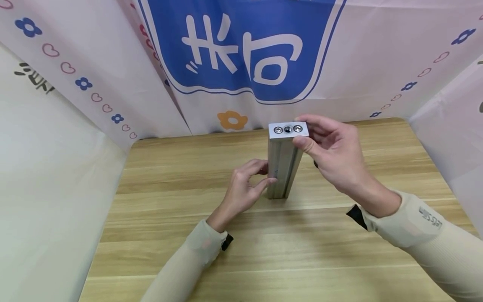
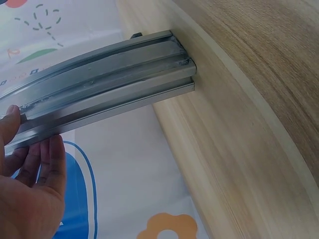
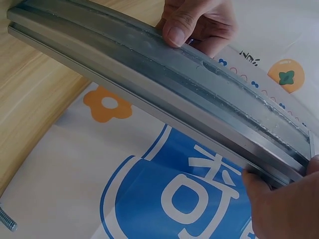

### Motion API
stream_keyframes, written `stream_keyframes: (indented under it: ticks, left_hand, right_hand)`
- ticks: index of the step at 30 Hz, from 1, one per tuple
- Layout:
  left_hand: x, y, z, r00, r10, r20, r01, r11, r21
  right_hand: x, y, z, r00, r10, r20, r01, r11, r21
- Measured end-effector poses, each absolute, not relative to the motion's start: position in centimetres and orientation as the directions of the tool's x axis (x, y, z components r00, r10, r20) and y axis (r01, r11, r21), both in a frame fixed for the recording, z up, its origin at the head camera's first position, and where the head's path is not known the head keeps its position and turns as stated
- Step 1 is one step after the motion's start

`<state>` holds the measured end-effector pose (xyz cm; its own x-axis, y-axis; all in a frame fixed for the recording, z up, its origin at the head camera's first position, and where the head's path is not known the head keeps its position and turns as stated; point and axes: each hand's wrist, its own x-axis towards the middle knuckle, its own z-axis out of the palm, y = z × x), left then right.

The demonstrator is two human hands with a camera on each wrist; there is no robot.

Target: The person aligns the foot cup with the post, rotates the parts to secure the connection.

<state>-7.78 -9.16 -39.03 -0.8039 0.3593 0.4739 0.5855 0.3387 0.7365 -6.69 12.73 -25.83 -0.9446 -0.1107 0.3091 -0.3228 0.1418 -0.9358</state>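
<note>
Wooden table (image 1: 158, 209) is supporting an upright metal bar (image 1: 281, 163) between left hand (image 1: 244, 184), pinching its side, and right hand (image 1: 339, 153), gripping its top; uneven release could be causing toppling.

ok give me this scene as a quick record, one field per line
object: silver grooved metal profile
pose: upright on the light brown wooden table
top end: silver rectangular face, dark hole between two round screw heads
right grip: holds the top end
left grip: holds the profile below the right grip
edge of right wrist view: silver threaded metal rod, partly cut off
backdrop: white cloth with blue panel
</note>
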Motion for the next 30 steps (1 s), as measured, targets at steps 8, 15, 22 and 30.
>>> stream_keyframes:
  ticks: [8, 15, 22, 30]
  left_hand:
    - [-7.9, -9.1, -39.0, -0.798, 0.362, 0.482, 0.594, 0.342, 0.728]
    - [-7.7, -9.2, -39.1, -0.805, 0.366, 0.468, 0.585, 0.353, 0.730]
    - [-7.8, -9.2, -38.8, -0.798, 0.380, 0.468, 0.596, 0.383, 0.705]
    - [-8.2, -9.0, -37.6, -0.781, 0.401, 0.479, 0.607, 0.309, 0.732]
  right_hand:
    - [-6.6, 12.9, -26.0, -0.940, -0.101, 0.327, -0.333, 0.055, -0.941]
    - [-6.6, 12.9, -26.2, -0.939, -0.108, 0.325, -0.332, 0.048, -0.942]
    - [-6.7, 13.1, -26.1, -0.938, -0.120, 0.325, -0.338, 0.110, -0.935]
    - [-6.7, 13.1, -26.0, -0.943, -0.132, 0.306, -0.320, 0.100, -0.942]
